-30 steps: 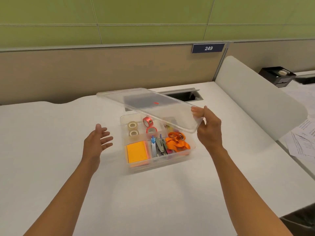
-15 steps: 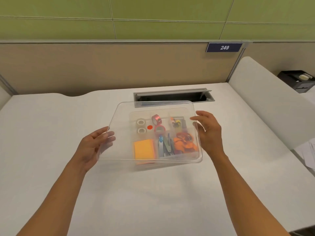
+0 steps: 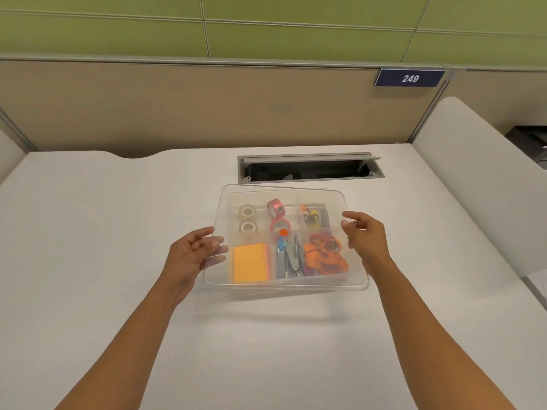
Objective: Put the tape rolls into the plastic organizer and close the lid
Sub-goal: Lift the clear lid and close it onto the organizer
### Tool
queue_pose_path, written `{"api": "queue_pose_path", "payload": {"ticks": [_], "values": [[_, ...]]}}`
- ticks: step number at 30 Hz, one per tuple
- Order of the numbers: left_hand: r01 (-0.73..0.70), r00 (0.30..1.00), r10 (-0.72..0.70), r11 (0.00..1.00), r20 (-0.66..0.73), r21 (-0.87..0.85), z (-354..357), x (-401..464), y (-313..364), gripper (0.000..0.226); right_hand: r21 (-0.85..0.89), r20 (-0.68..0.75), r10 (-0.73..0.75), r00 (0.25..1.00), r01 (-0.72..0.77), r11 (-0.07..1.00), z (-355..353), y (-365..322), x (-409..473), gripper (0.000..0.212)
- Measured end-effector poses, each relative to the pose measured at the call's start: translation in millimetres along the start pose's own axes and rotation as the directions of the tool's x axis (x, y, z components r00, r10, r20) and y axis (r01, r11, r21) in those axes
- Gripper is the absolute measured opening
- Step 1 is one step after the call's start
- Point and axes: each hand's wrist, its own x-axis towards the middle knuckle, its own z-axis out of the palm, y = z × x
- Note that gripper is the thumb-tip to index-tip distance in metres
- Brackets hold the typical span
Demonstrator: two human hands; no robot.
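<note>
A clear plastic lid (image 3: 352, 278) lies flat over the clear plastic organizer (image 3: 334, 199) in the middle of the white desk. My left hand (image 3: 192, 255) grips the lid's left edge, fingers under and over it. My right hand (image 3: 365, 236) holds the right edge. Seen through the lid, two clear tape rolls (image 3: 248, 218) sit in the back-left compartment. Two pink tape rolls (image 3: 276, 216) sit in the compartment beside them.
The organizer also holds an orange sticky-note pad (image 3: 250, 266), a stapler and tools (image 3: 291, 258), orange clips (image 3: 325, 255). An open cable slot (image 3: 307, 170) lies just behind. A beige partition with sign 249 (image 3: 410, 78) stands at the back, a white divider (image 3: 479, 184) at right.
The lid came down from a raised tilt in my right hand to flat over the organizer. My left hand moved in and took its left edge.
</note>
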Motion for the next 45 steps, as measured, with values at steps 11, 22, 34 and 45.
{"api": "queue_pose_path", "payload": {"ticks": [11,22,34,45], "values": [[0.015,0.975,0.090,0.887,-0.204,0.462,23.7,15.3,-19.8,0.033,-0.313,-0.031,-0.070,0.997,0.057,0.948,10.4,9.9,43.7,0.030],[0.030,0.963,0.131,0.814,-0.234,0.581,34.7,22.6,-25.8,0.029,-0.431,-0.039,-0.138,0.990,0.108,0.896,17.2,30.8,58.7,0.028],[0.064,0.966,0.096,0.813,-0.241,0.579,39.0,24.2,-44.1,0.026,-0.464,-0.013,-0.118,0.993,0.099,0.881,23.9,49.3,51.3,0.027],[0.021,0.940,0.190,0.797,-0.283,0.604,55.9,16.3,-64.8,0.025,-0.450,-0.023,-0.165,0.986,0.137,0.882,23.7,51.4,53.2,0.027]]}}
